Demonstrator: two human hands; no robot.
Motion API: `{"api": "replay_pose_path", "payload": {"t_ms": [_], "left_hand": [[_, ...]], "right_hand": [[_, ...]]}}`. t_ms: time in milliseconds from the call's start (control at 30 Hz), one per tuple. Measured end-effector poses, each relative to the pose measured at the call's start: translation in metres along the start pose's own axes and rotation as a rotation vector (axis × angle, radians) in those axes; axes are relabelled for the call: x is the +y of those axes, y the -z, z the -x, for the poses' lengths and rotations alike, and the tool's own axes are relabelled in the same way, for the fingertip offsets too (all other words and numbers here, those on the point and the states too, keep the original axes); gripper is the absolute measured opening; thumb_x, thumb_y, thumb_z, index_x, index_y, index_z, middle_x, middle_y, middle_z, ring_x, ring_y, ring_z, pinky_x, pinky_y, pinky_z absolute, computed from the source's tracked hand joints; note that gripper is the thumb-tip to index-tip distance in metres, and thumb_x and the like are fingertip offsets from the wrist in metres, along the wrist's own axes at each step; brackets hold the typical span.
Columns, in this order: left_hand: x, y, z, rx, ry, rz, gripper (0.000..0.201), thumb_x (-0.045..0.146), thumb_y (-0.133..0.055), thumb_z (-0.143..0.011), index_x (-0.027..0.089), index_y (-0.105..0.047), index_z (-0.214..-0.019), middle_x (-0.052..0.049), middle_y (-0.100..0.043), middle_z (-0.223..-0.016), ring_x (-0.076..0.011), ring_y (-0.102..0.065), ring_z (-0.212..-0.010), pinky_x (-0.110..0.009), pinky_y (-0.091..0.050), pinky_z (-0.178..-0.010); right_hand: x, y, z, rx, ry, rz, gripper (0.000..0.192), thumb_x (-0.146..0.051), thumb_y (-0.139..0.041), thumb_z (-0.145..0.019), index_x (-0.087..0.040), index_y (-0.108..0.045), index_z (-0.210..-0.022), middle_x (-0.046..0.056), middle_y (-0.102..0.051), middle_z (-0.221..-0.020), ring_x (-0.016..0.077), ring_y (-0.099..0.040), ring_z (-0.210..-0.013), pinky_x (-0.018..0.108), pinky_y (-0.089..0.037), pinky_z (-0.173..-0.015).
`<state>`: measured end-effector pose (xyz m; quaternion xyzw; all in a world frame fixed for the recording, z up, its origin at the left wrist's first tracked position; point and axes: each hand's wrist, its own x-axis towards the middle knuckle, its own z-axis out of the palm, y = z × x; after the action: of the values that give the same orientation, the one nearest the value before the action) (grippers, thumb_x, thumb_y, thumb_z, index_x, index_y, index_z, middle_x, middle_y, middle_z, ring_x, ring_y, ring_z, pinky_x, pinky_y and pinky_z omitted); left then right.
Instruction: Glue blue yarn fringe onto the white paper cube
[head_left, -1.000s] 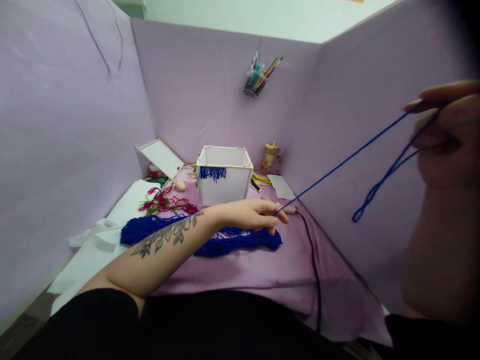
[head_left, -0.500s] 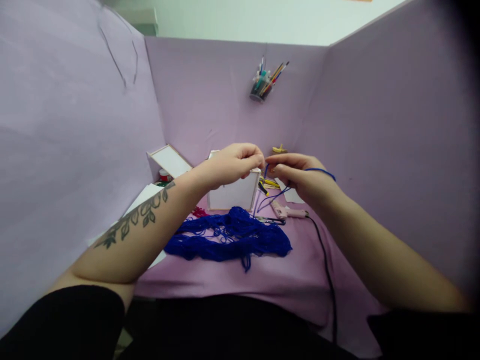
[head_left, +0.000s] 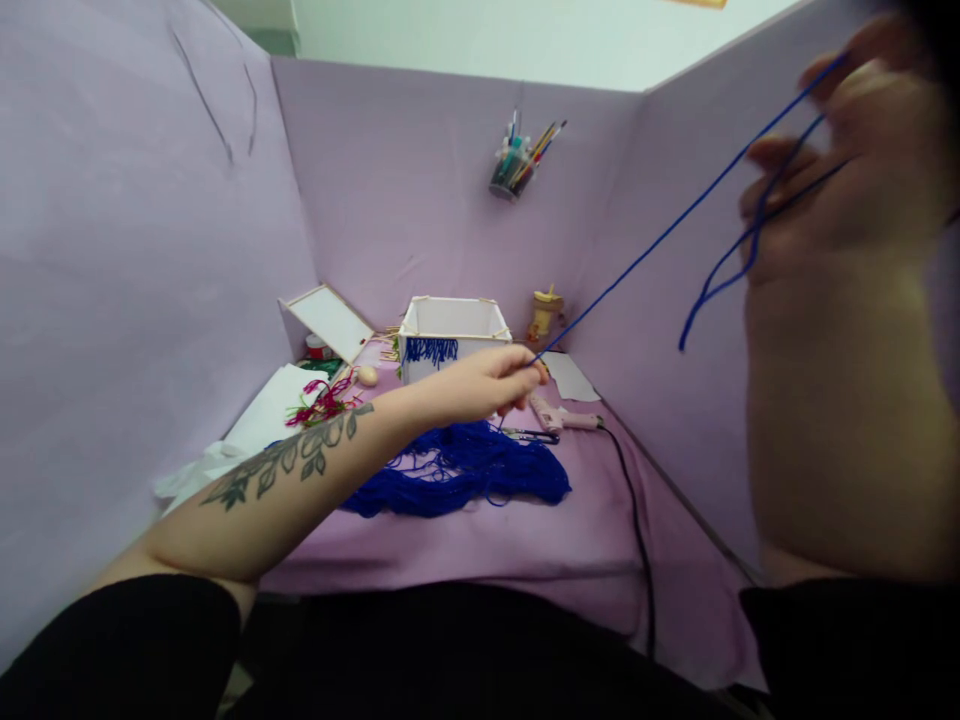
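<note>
I have the left hand (head_left: 504,380) mid-scene, fingers pinched narrow on a blue strand (head_left: 637,258) above the near part of the table; the right hand (head_left: 862,165), raised at the far right of my view and blurred, grips that strand's upper end. Between them the strand runs taut on a slant, and a slack loop (head_left: 694,310) of the same blue dangles from the right hand. Below the left hand I see the blue skein (head_left: 465,490), spread loosely over the pink cloth (head_left: 525,545). Just to its right lie a dark-handled tool (head_left: 536,436) and a pink glue gun (head_left: 566,418) with a black cord (head_left: 634,510) trailing near. Beyond the left hand stands an open-topped white box (head_left: 414,373) — its front bears a blue fringe (head_left: 431,350) at upper left. Left of it I make out magenta yarn (head_left: 326,400), a pale egg-shaped piece (head_left: 367,376) and a tilted framed panel (head_left: 330,318); to the far right, a yellow cup (head_left: 544,315). A brush holder (head_left: 514,178) hangs high on the far wall (head_left: 420,170).
</note>
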<state>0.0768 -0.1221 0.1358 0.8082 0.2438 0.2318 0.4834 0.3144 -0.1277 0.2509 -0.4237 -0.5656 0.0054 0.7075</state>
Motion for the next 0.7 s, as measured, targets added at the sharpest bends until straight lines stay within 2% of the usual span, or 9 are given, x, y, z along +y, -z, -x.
{"api": "replay_pose_path", "payload": {"t_ms": [33, 67, 167, 233, 300, 433, 567, 633, 700], "left_hand": [[0.006, 0.005, -0.001, 0.075, -0.046, 0.02, 0.018, 0.031, -0.046, -0.095, 0.017, -0.056, -0.091, 0.003, -0.053, -0.065, -0.0065, -0.045, -0.052, -0.019, -0.036, -0.051], [0.013, 0.009, -0.002, 0.133, -0.091, 0.041, 0.02, 0.031, -0.045, -0.096, 0.017, -0.054, -0.087, 0.003, -0.05, -0.062, -0.0061, -0.044, -0.051, -0.019, -0.035, -0.05], [0.037, 0.02, -0.006, 0.248, -0.21, 0.072, 0.022, 0.031, -0.044, -0.098, 0.017, -0.051, -0.081, 0.004, -0.046, -0.06, -0.0058, -0.043, -0.05, -0.019, -0.034, -0.05], [0.051, 0.026, -0.009, 0.308, -0.265, 0.056, 0.022, 0.03, -0.044, -0.098, 0.017, -0.05, -0.081, 0.004, -0.045, -0.06, -0.0059, -0.046, -0.051, -0.019, -0.034, -0.051], [0.059, 0.032, -0.012, 0.361, -0.296, 0.035, 0.022, 0.029, -0.043, -0.099, 0.017, -0.051, -0.082, 0.004, -0.046, -0.061, -0.0059, -0.048, -0.053, -0.019, -0.035, -0.052], [0.05, 0.041, -0.008, 0.496, -0.328, 0.023, 0.018, 0.032, -0.046, -0.097, 0.018, -0.053, -0.089, 0.002, -0.052, -0.071, -0.0057, -0.051, -0.057, -0.018, -0.036, -0.052], [0.006, 0.029, 0.023, 0.657, -0.257, -0.053, 0.014, 0.032, -0.055, -0.09, 0.018, -0.055, -0.094, 0.003, -0.054, -0.071, -0.0064, -0.048, -0.055, -0.018, -0.036, -0.051], [-0.023, 0.013, 0.045, 0.627, -0.125, -0.169, 0.018, 0.034, -0.058, -0.087, 0.016, -0.057, -0.082, 0.005, -0.049, -0.06, -0.0071, -0.043, -0.051, -0.019, -0.033, -0.049], [-0.049, -0.006, 0.065, 0.479, 0.026, -0.28, 0.027, 0.037, -0.056, -0.086, 0.015, -0.06, -0.071, 0.004, -0.049, -0.053, -0.0086, -0.043, -0.05, -0.021, -0.032, -0.049]], "right_hand": [[0.005, -0.003, 0.01, -0.003, -0.056, -0.117, 0.045, -0.02, -0.046, -0.07, -0.014, -0.061, -0.112, 0.008, -0.059, -0.112, 0.0049, -0.049, -0.053, 0.022, -0.027, -0.039], [0.01, -0.008, 0.024, -0.093, -0.123, -0.188, 0.041, -0.018, -0.053, -0.064, -0.013, -0.066, -0.103, 0.008, -0.063, -0.101, 0.007, -0.05, -0.049, 0.024, -0.027, -0.038], [0.024, -0.03, 0.075, -0.531, -0.393, -0.243, 0.037, -0.016, -0.065, -0.06, -0.019, -0.07, -0.097, 0.003, -0.066, -0.084, 0.0075, -0.048, -0.047, 0.023, -0.027, -0.039], [0.028, -0.044, 0.1, -0.819, -0.466, -0.25, 0.035, -0.02, -0.069, -0.063, -0.02, -0.07, -0.098, 0.002, -0.064, -0.072, 0.0081, -0.045, -0.046, 0.022, -0.027, -0.039], [0.027, -0.052, 0.111, -0.967, -0.459, -0.304, 0.028, -0.028, -0.071, -0.067, -0.019, -0.07, -0.094, 0.001, -0.062, -0.068, 0.0078, -0.042, -0.046, 0.023, -0.028, -0.04], [0.022, -0.055, 0.105, -0.947, -0.417, -0.445, 0.027, -0.041, -0.074, -0.071, -0.016, -0.065, -0.079, 0.002, -0.061, -0.069, 0.0047, -0.037, -0.044, 0.021, -0.025, -0.039], [0.024, -0.05, 0.093, -0.836, -0.44, -0.477, 0.028, -0.038, -0.078, -0.069, -0.016, -0.064, -0.077, -0.002, -0.055, -0.06, 0.0042, -0.036, -0.043, 0.019, -0.022, -0.038], [0.029, -0.047, 0.089, -0.794, -0.44, -0.504, 0.026, -0.034, -0.078, -0.069, -0.015, -0.064, -0.078, -0.002, -0.054, -0.059, 0.0041, -0.036, -0.043, 0.019, -0.022, -0.037], [0.032, -0.045, 0.085, -0.766, -0.431, -0.529, 0.023, -0.032, -0.078, -0.07, -0.015, -0.064, -0.078, -0.001, -0.057, -0.062, 0.0036, -0.035, -0.043, 0.019, -0.023, -0.037]]}}
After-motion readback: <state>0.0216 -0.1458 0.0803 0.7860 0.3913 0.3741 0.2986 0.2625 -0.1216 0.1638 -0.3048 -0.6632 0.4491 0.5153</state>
